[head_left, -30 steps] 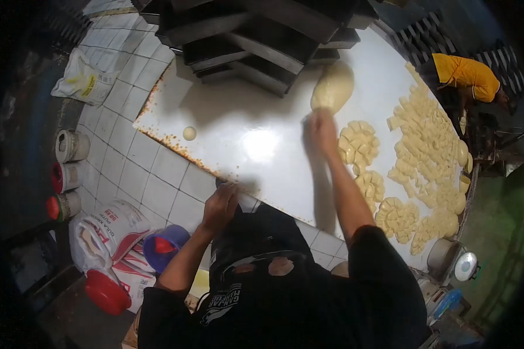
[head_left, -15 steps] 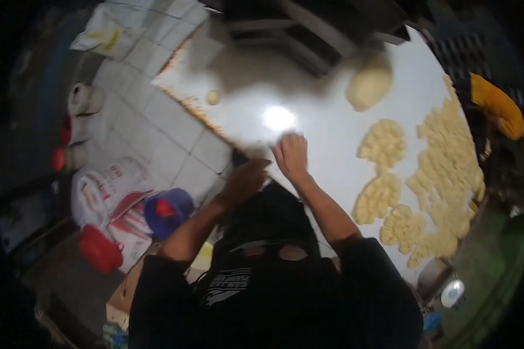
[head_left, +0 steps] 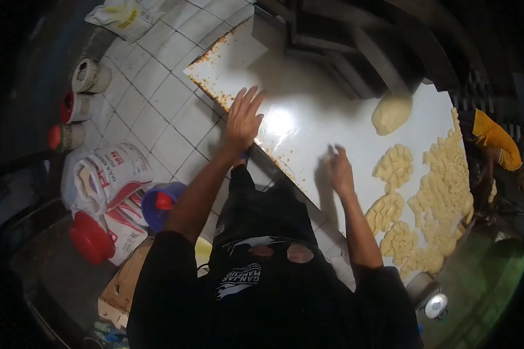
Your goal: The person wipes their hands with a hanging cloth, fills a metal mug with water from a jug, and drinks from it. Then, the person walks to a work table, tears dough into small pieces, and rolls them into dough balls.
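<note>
dough (head_left: 392,114) apart from hands (head_left: 340,171); sack (head_left: 115,168) reads "gula", shirt (head_left: 262,314) "ganjar"

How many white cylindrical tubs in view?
3, lined up beside the white tiles: far tub, red-ended middle tub, red-ended near tub. The dim edges may hide more.

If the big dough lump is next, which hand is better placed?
Right, I'd say. The right hand is nearer the big dough lump; the left hand is farther off, by the stained table edge.
</note>
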`<action>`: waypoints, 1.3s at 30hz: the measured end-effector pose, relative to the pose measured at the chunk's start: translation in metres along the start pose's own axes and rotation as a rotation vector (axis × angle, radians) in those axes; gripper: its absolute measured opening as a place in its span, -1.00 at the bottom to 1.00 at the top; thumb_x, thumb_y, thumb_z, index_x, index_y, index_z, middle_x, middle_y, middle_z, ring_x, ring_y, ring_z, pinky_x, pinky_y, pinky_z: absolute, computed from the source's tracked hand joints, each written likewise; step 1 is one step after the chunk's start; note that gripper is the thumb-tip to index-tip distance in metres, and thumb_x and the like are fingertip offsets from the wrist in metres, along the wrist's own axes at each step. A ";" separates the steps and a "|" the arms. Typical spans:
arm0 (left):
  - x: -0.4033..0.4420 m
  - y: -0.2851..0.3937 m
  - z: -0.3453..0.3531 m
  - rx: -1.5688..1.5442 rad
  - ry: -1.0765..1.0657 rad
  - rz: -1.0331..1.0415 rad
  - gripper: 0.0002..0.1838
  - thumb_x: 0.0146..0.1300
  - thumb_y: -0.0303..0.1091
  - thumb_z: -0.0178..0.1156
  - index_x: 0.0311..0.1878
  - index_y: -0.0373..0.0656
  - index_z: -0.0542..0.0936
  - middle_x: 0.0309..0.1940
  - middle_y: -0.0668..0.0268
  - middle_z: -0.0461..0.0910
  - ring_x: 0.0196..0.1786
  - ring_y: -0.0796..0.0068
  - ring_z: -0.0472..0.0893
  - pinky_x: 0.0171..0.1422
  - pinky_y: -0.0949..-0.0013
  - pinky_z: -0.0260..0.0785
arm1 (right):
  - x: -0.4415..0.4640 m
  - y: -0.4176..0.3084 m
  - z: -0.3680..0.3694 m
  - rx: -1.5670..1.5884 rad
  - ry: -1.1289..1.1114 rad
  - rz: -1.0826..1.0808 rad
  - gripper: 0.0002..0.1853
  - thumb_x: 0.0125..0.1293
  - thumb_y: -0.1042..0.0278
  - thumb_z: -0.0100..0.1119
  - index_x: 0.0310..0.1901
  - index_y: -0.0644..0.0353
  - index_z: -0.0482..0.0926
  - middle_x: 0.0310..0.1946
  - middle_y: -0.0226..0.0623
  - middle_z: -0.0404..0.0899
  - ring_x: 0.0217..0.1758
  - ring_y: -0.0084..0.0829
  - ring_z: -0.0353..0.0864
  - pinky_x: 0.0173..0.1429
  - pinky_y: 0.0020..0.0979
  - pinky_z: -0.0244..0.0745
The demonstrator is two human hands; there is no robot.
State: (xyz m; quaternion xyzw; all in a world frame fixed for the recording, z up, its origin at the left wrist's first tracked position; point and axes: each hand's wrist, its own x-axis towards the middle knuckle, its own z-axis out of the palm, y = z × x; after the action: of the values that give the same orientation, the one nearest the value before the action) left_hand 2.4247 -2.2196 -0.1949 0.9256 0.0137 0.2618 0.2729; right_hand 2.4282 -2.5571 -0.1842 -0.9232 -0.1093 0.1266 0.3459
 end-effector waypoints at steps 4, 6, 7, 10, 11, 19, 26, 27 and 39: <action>0.008 -0.055 0.013 -0.271 -0.395 -0.023 -0.43 0.37 -0.40 0.27 0.43 -0.26 0.46 0.35 -0.04 0.51 0.40 -0.09 0.47 0.49 0.00 0.32 | 0.110 -0.132 0.039 0.227 0.160 -0.160 -0.37 0.32 0.16 0.43 0.29 0.34 0.46 0.10 0.15 0.64 0.09 0.12 0.66 0.25 -0.07 0.53; 0.016 -0.044 -0.002 -0.590 -0.258 -0.291 -0.36 0.47 -0.30 0.24 0.54 -0.24 0.34 0.43 -0.01 0.45 0.47 -0.06 0.41 0.56 0.05 0.25 | 0.124 -0.137 0.092 0.223 0.250 -0.204 -0.32 0.30 0.10 0.44 0.31 0.36 0.44 0.13 0.15 0.62 0.14 0.13 0.62 0.27 -0.08 0.51; 0.019 -0.044 -0.009 -0.594 -0.272 -0.278 -0.36 0.47 -0.30 0.24 0.54 -0.24 0.34 0.43 -0.01 0.45 0.47 -0.06 0.41 0.56 0.05 0.25 | 0.126 -0.142 0.108 0.036 0.293 -0.304 -0.31 0.28 0.06 0.44 0.28 0.36 0.45 0.13 0.12 0.60 0.19 0.12 0.58 0.29 -0.07 0.48; 0.040 -0.043 -0.016 -0.295 -0.176 0.011 -0.32 0.37 -0.30 0.30 0.52 -0.24 0.38 0.44 0.03 0.46 0.46 -0.06 0.42 0.56 0.03 0.24 | 0.085 -0.157 0.103 0.152 0.134 -0.133 -0.38 0.27 0.05 0.42 0.19 0.34 0.50 0.14 0.05 0.55 0.25 0.11 0.48 0.36 -0.02 0.40; 0.046 -0.041 -0.014 -0.234 -0.229 0.162 -0.32 0.33 -0.32 0.31 0.51 -0.22 0.40 0.45 0.05 0.45 0.48 -0.05 0.41 0.55 0.03 0.24 | 0.057 -0.129 0.115 0.130 0.083 -0.193 -0.46 0.27 0.11 0.41 0.14 0.30 0.52 0.09 0.03 0.55 0.21 0.11 0.49 0.34 -0.01 0.41; 0.054 0.001 0.023 0.214 -0.496 0.217 -0.61 0.35 -0.20 0.30 0.17 -0.18 0.67 0.21 0.11 0.63 0.32 0.01 0.51 0.48 -0.07 0.21 | -0.171 0.018 0.001 0.042 0.244 0.380 -0.78 0.41 0.20 0.29 -0.08 0.16 0.65 -0.14 -0.07 0.66 -0.06 0.04 0.68 0.02 -0.04 0.57; -0.059 0.175 0.068 -0.409 -0.819 -0.008 -0.58 0.45 -0.31 0.29 0.31 -0.22 0.59 0.19 0.05 0.68 0.17 0.08 0.70 0.27 0.19 0.54 | -0.269 0.095 -0.092 -0.186 0.544 0.590 -0.75 0.37 0.30 0.30 0.02 0.16 0.66 -0.09 -0.11 0.73 -0.13 0.00 0.74 -0.14 -0.12 0.65; -0.086 0.211 0.071 -0.555 -0.913 -0.082 -0.60 0.48 -0.30 0.27 0.31 -0.24 0.59 0.04 0.12 0.75 0.09 0.23 0.73 0.19 0.24 0.56 | -0.274 0.113 -0.093 -0.164 0.550 0.603 -0.75 0.37 0.30 0.30 0.02 0.16 0.66 -0.09 -0.11 0.73 -0.13 0.00 0.74 -0.14 -0.12 0.65; -0.212 0.365 0.078 -0.723 -1.888 -1.046 -0.35 0.61 0.13 0.05 0.52 -0.13 0.31 0.23 0.17 0.55 0.08 0.43 0.66 0.00 0.26 0.66 | -0.341 0.131 -0.004 0.118 0.084 0.483 -0.58 0.25 0.09 0.42 0.01 0.20 0.62 -0.16 -0.08 0.68 -0.07 0.02 0.72 0.02 0.02 0.58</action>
State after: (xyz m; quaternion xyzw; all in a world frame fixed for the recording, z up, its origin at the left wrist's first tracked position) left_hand 2.2375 -2.6040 -0.1645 0.5009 0.1111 -0.6971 0.5008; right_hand 2.1230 -2.7546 -0.2147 -0.9053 0.1365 0.1730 0.3630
